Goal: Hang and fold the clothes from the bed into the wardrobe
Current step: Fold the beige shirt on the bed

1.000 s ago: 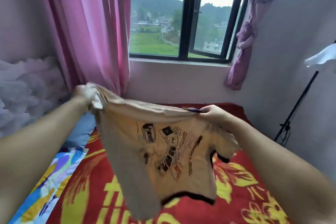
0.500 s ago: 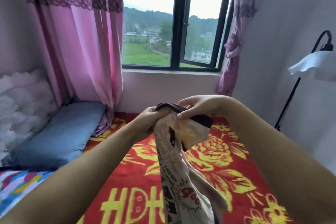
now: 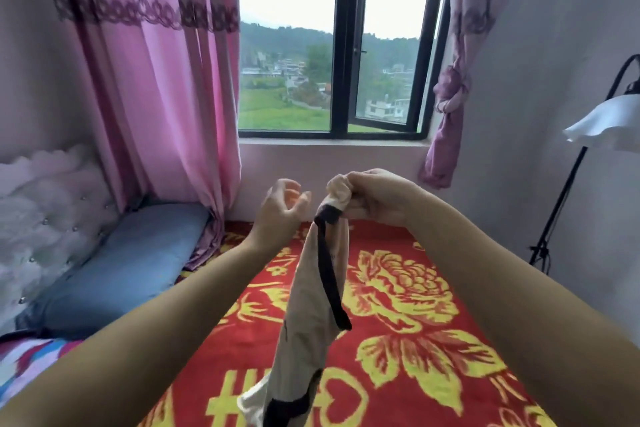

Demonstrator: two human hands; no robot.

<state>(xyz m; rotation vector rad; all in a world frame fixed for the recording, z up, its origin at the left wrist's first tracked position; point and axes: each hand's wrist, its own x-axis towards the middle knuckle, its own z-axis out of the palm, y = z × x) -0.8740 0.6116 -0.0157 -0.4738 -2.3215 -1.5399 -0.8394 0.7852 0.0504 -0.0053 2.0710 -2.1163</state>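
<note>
Red floral bed (image 3: 398, 288), blue pillow (image 3: 114, 270)

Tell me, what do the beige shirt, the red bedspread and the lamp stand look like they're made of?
Beige shirt: thin, soft knit, probably cotton; it hangs limp and bunches where the right hand grips it. Red bedspread: matte, slightly fuzzy woven or plush fabric, judging by its soft-edged yellow flowers. Lamp stand: thin black rod, likely painted metal.

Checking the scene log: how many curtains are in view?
2. A pink curtain hangs loose left of the window, reaching down behind the blue pillow. A purple curtain, knotted midway, hangs right of the window. More may lie outside the frame.
</note>
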